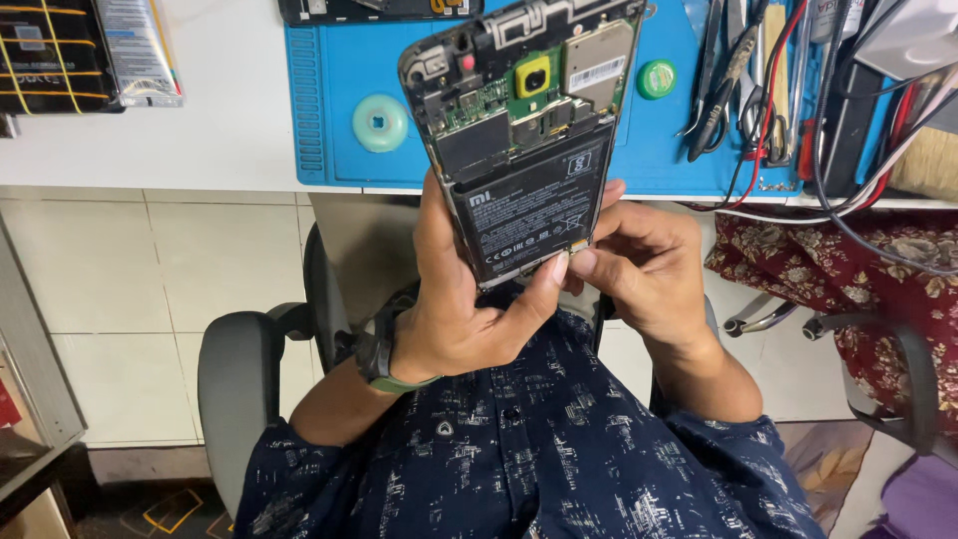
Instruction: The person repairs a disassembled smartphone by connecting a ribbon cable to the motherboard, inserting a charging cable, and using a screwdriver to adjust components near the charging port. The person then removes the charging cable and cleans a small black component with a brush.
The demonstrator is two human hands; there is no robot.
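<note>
A: Blue mat (639,150) on the white desk (230,150), top edge cut off; opened phone (524,130) held upright above it.

B: Fingers?

A: Left hand (459,299) grasps the phone's lower end; right hand (644,265) pinches its bottom edge, fingertips partly hidden. Tools (738,80) tangled, indistinct.

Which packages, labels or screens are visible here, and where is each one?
Battery label: black rectangle with white marks, inside the opened phone held by both hands.
White sticker: small strip on the phone's metal shield.
Black package: top left, yellow lines.
Silver pouch: beside it.
</note>
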